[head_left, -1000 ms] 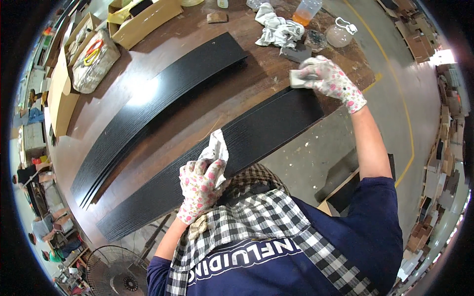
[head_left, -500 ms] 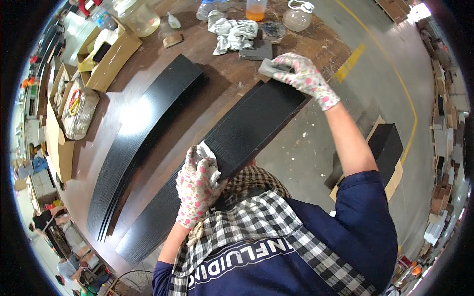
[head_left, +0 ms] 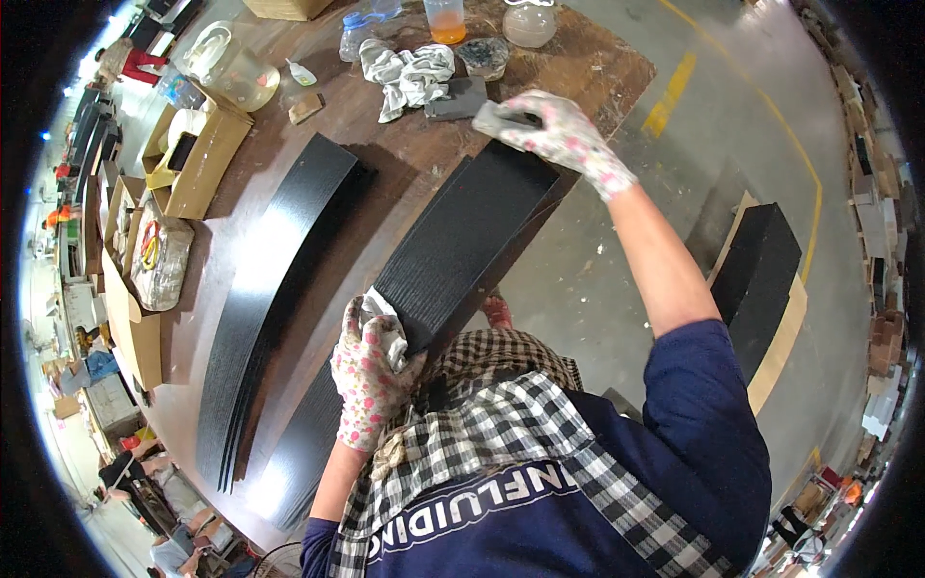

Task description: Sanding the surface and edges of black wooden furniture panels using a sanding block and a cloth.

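Observation:
A long black wood-grained board (head_left: pixel 467 236) lies diagonally on the brown table, apparently atop others. My left hand (head_left: pixel 363 400), in a flowered glove, presses a crumpled white cloth (head_left: pixel 387 332) against the board's left side, about midway along. At the board's far end, my gloved right hand (head_left: pixel 564 140) is closed around a small grey pad (head_left: pixel 499 125). Motion blurs it slightly, and I cannot tell whether the pad touches the edge. Left of this board rests a stack of curved black boards (head_left: pixel 279 270).
Beyond the far end sit a dark grey block (head_left: pixel 457 99), a rumpled white rag (head_left: pixel 407 72), a cup of orange liquid (head_left: pixel 445 21) and jars. Cardboard boxes (head_left: pixel 198 159) line the table's left side. On the floor at right are more black boards (head_left: pixel 761 279).
My right hand has tilted flatter and come nearer the board's far edge with the pad. The left hand keeps its hold on the cloth. The whole view has shifted somewhat.

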`<state>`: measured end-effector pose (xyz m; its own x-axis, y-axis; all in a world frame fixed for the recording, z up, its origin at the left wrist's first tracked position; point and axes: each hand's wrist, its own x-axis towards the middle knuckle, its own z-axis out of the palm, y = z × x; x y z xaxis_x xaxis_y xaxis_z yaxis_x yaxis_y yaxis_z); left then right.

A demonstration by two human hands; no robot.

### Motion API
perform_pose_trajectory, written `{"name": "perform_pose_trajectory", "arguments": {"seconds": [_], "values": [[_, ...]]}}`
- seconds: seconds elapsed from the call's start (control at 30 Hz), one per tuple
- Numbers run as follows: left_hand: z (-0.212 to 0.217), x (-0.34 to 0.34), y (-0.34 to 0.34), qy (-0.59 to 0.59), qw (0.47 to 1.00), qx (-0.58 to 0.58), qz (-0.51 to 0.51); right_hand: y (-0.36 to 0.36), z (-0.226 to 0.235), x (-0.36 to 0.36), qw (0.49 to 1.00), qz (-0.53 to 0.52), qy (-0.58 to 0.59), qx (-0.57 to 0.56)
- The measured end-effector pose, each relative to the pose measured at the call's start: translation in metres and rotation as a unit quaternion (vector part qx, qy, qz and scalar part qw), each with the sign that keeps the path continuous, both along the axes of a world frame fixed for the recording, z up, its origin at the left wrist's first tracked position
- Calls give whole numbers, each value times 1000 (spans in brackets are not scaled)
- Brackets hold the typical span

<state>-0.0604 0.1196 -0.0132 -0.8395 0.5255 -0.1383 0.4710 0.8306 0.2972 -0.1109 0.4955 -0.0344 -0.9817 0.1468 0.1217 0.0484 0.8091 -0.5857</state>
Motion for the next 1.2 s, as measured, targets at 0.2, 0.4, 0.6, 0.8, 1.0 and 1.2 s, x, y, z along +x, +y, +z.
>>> {"name": "perform_pose_trajectory", "arguments": {"seconds": [0.2,0.4,0.6,0.8,1.0,1.2], "values": [[-5,5,-10,13,999,19,32,13,-8,69,998,14,-59,-28],[-9,1,-9,9,999,30,15,-49,-34,86,958,-195,193,84],[-10,3,-11,33,999,39,8,-126,-37,113,985,10,171,24],[-8,2,-8,40,998,39,1,-27,-40,89,955,-198,202,90],[-5,4,-9,10,999,42,26,-163,-44,128,978,29,208,-2],[-9,-1,-14,19,998,59,-14,-62,-26,77,948,-197,238,77]]}}
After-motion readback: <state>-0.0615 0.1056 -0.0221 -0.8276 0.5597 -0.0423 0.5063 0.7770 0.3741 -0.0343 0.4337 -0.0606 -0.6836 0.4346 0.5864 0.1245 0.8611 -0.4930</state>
